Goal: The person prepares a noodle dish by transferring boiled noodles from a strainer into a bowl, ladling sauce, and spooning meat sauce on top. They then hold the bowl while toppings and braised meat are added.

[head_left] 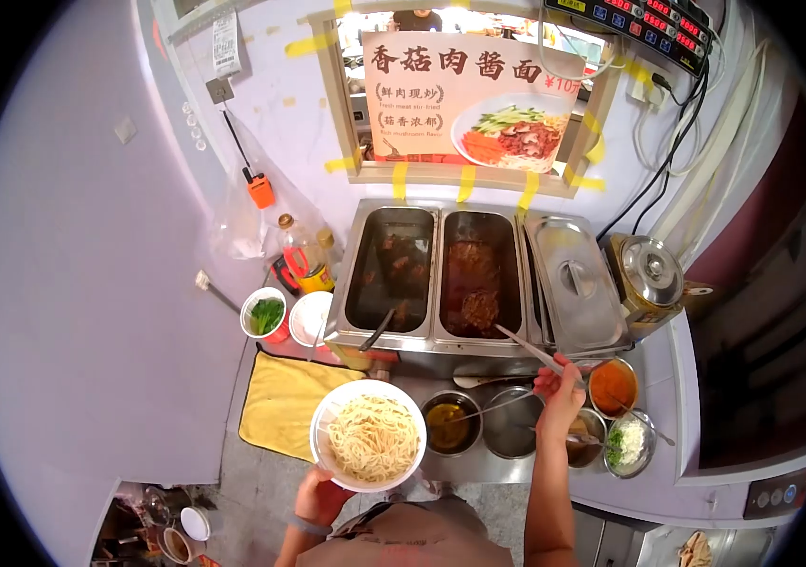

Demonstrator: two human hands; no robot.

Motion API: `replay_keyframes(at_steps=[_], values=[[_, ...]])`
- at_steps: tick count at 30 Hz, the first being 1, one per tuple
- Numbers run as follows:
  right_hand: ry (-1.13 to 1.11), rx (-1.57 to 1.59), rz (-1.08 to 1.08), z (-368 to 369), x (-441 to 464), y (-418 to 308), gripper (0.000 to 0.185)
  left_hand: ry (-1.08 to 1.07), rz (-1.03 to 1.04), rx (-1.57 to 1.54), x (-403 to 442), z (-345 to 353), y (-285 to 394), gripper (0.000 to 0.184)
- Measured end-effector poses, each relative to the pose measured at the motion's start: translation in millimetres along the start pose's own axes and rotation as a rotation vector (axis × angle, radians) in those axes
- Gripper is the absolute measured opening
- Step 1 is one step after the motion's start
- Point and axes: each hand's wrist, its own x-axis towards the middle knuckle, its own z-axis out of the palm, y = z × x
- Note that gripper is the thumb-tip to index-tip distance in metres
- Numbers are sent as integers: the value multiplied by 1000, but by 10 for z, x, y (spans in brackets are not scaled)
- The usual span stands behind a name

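My left hand [320, 497] grips the lower rim of a white bowl [318, 427], fingers mostly hidden beneath it. Pale noodles [372, 438] fill the bowl. Over the right side of the counter, my right hand [562, 389] is closed around the long metal handle of a ladle [528, 350]. The ladle's far end reaches into the right-hand steel pan [455, 214], at a heap of brown minced meat sauce [479, 308]. In the left-hand pan [374, 214] is dark broth with brown pieces, and a second ladle [377, 329] leans over its front edge.
A steel lid [573, 279] lies right of the pans. Along the front stand bowls of orange sauce [614, 386], chopped white and green toppings [628, 442], and yellowish liquid [450, 422]. At left are a yellow cloth [280, 402], a cup of greens [265, 315] and an oil bottle [303, 255].
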Motion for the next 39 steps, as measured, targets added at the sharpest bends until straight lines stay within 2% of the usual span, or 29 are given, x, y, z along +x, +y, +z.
replay_keyframes(at_steps=[6, 19, 26, 29, 36, 39], values=[[-14, 12, -6, 35, 55, -15, 35, -15, -3, 3, 92, -12, -46, 69], [-115, -221, -86, 180, 257, -321, 34, -32, 2, 4, 224, 150, -132, 74], [-170, -236, -59, 228, 445, -512, 33, -21, -22, 15, 382, 218, -205, 65], [-195, -307, -69, 316, 480, -663, 33, -69, -40, 30, 426, 349, -158, 51], [-342, -526, -139, 566, 681, -880, 31, -40, -63, 71, 547, 295, -266, 52], [-374, -429, -106, 506, 879, -803, 32, -48, -46, 50, 548, 378, -268, 52]])
